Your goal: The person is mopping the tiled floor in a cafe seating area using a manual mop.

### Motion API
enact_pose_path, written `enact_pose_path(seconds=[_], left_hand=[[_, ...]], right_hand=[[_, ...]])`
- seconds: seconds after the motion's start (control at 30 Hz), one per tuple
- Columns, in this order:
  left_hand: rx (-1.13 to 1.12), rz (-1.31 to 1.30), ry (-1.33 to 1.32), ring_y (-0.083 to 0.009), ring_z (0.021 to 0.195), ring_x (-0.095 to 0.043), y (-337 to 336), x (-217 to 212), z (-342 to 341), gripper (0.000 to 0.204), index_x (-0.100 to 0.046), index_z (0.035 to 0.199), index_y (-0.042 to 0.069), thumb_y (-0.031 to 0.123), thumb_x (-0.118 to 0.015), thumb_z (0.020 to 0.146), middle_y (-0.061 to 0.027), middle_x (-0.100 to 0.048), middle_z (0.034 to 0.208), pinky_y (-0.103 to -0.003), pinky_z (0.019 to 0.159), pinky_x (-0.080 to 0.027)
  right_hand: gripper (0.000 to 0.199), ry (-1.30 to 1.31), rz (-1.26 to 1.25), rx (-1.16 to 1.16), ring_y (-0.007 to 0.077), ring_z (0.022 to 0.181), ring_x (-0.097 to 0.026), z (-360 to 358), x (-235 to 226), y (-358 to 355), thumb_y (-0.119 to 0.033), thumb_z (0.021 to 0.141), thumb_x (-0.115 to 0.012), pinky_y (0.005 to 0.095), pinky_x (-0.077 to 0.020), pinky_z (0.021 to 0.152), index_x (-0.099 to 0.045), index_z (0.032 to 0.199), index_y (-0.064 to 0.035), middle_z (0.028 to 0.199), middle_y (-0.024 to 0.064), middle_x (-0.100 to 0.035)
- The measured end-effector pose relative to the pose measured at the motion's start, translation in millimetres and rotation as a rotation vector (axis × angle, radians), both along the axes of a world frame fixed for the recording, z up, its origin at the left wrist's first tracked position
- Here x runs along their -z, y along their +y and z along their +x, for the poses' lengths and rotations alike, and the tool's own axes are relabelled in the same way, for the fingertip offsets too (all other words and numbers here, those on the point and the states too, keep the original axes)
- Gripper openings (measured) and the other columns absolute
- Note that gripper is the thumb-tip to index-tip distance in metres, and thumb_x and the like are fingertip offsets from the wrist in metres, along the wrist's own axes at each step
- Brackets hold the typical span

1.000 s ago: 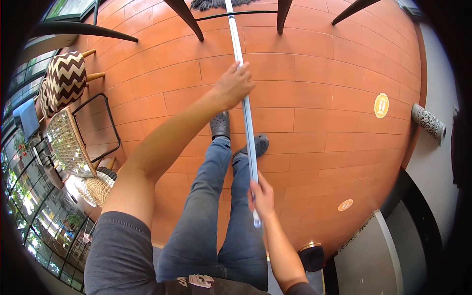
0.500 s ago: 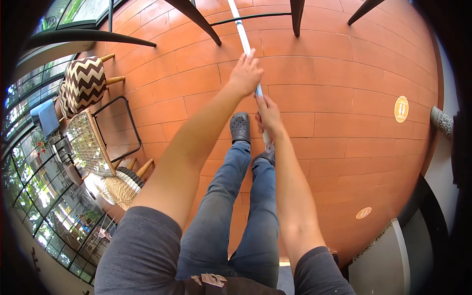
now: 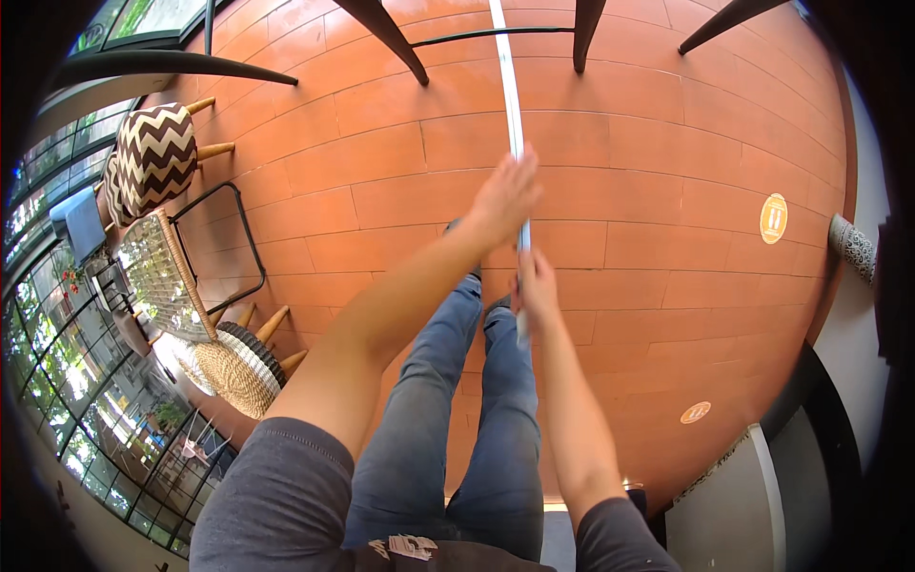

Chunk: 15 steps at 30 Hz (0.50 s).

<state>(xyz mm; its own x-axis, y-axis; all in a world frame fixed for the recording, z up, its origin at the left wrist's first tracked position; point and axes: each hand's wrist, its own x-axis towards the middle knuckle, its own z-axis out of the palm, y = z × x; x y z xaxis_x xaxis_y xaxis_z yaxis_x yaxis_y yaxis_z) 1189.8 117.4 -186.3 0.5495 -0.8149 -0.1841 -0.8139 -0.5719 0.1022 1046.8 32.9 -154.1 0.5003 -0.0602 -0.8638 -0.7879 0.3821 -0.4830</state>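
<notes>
A long white pole (image 3: 508, 86) runs from the top edge of the view down between my hands, and its far end is out of view. My left hand (image 3: 508, 198) is on the upper part, its fingers laid over the pole and slightly blurred. Lower down and closer to my body, my right hand (image 3: 537, 289) is closed around the pole. The near end of the pole shows just below that hand, in front of my legs. My shoes are partly hidden behind my hands and the pole.
Dark furniture legs (image 3: 586, 33) with a thin crossbar stand ahead; the pole passes by the bar. To the left are a zigzag-patterned stool (image 3: 157, 157), a woven chair (image 3: 167, 276) and a round woven seat (image 3: 238, 370). A white panel (image 3: 724, 505) stands at lower right on the tiled floor (image 3: 667, 229).
Both hands have come back toward my body and slightly right, and the pole has moved with them. Its near end now lies closer to me. The pole also stands more upright in view.
</notes>
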Motion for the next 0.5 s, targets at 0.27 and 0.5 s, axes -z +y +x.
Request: enact_pose_path(seconds=[0.27,0.5], left_hand=[[-0.164,-0.041,-0.002,-0.0488,0.138,-0.026,9.1,14.7,35.1,0.025,-0.062,0.105,0.009,0.02,-0.059,0.083,-0.0196,-0.032,0.148,-0.047,0.106,-0.036],[-0.068,-0.168,0.375,-0.0515,0.138,-0.022,25.6,-25.0,-6.8,0.045,-0.054,0.117,0.009,0.001,-0.063,0.074,-0.0245,-0.023,0.151,-0.044,0.089,-0.055]], right_hand=[[0.037,-0.015,0.088,0.031,0.0063,0.036,-0.032,44.3,11.3,18.5,-0.047,0.099,-0.043,0.0252,-0.0301,0.032,-0.05,0.096,-0.0111,0.054,-0.0041,-0.037],[0.034,0.021,-0.001,0.062,0.0085,0.033,-0.032,-19.7,-11.8,41.6,-0.042,0.102,-0.039,0.0263,-0.0295,0.029,-0.048,0.094,-0.0105,0.053,-0.0022,-0.036]])
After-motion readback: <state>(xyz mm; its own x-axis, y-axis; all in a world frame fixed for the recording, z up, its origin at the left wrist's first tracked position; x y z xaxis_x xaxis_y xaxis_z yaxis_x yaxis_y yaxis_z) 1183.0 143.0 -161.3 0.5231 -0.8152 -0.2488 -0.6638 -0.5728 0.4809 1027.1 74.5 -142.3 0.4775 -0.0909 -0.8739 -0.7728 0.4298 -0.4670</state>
